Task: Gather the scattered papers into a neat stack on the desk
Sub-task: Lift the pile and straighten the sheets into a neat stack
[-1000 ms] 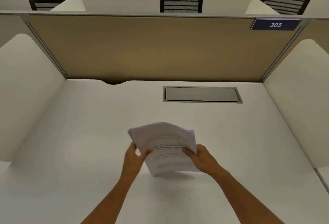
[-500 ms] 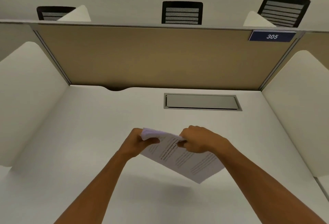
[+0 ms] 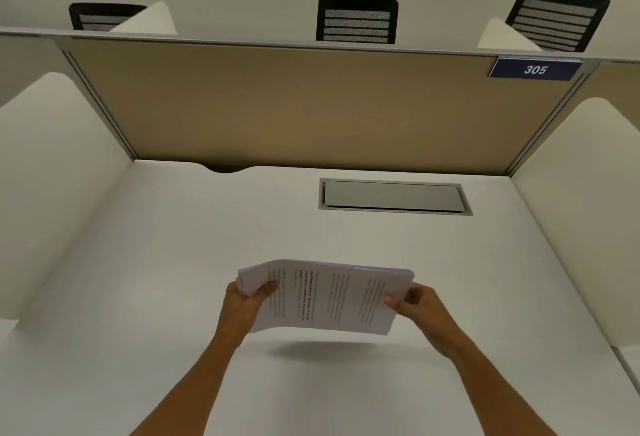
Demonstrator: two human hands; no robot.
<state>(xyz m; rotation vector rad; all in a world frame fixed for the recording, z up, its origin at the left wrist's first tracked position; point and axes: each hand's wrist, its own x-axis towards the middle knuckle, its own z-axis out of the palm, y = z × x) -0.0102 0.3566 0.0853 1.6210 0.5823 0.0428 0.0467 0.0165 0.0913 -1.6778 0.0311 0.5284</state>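
The printed lines on the top sheet of the papers [image 3: 329, 297] are blurred and cannot be read; they run sideways to the viewer. The fingers under the stack are hidden by the sheets, and only the thumbs show on top. Both forearms are cut off by the bottom edge of the view.

The left hand [image 3: 244, 300] grips the left short edge of the papers, thumb on top. The right hand [image 3: 420, 307] grips the right short edge in the same way. The stack is held level above the desk [image 3: 138, 279], apparently clear of the surface, since a soft shadow lies on the desk just below its near edge. The left corner of the stack bends slightly and the sheet edges are a little fanned.

Beyond the papers, a closed grey cable hatch [image 3: 394, 196] is set flush into the desk. A tan partition [image 3: 294, 106] closes the back, carrying a blue sign [image 3: 535, 69] marked 305. White side panels [image 3: 52, 175] flank the desk. Three black chair backs [image 3: 357, 21] show above the partition, their lower parts hidden.
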